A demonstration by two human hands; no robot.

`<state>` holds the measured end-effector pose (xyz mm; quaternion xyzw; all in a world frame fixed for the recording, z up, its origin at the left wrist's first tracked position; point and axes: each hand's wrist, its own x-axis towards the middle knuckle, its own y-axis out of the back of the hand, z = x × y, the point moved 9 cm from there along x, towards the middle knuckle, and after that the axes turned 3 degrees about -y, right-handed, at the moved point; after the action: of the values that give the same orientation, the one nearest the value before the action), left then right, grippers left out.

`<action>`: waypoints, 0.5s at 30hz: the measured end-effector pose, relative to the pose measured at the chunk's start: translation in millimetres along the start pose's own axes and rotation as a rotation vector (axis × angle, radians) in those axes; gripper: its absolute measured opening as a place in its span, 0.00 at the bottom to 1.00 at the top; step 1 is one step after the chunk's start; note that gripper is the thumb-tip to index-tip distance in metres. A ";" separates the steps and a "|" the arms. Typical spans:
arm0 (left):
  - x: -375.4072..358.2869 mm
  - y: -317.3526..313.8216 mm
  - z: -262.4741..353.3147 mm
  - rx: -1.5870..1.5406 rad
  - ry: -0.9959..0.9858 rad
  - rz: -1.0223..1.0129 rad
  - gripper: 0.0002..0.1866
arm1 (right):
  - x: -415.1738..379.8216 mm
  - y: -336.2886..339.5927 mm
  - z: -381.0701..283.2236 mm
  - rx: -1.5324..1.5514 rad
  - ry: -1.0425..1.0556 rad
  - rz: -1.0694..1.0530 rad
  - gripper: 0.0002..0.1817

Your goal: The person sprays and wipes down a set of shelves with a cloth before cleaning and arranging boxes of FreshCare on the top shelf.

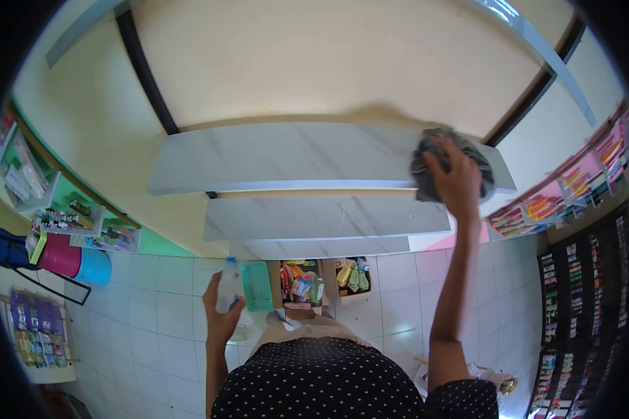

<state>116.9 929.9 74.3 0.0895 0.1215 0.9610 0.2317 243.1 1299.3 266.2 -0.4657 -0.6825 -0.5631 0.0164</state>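
Observation:
My right hand (pixel 458 174) presses a bunched dark grey cloth (pixel 430 143) onto the right end of the top marbled shelf (pixel 286 157). Part of the cloth hangs over the shelf's front edge. Lower down at the left, my left hand (pixel 221 314) is wrapped round a clear bottle (pixel 228 286) with a blue top, held upright in front of me. Beneath the top shelf, a second marbled shelf (pixel 321 218) shows.
On the tiled floor stand a green basket (pixel 257 286) and two boxes of packets (pixel 302 283), (pixel 353 278). Stocked shelves (pixel 70 216) line the left wall. At the right are pink-backed shelves (pixel 566 192) and a dark display rack (pixel 583 279).

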 end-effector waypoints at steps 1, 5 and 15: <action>2.9 -2.7 0.3 0.006 -0.003 0.021 0.21 | -3.6 -8.7 -25.2 0.092 0.071 0.008 0.16; 7.2 -23.6 29.0 0.054 -0.185 -0.090 0.23 | -16.5 -47.9 -118.2 0.204 0.320 -0.067 0.16; -32.7 22.3 2.0 0.023 -0.086 0.031 0.24 | -64.6 -137.6 -332.7 0.386 0.729 -0.191 0.20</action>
<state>136.5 895.8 78.5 0.1353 0.1213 0.9583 0.2206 22.6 1007.9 248.7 -0.1592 -0.7650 -0.5518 0.2916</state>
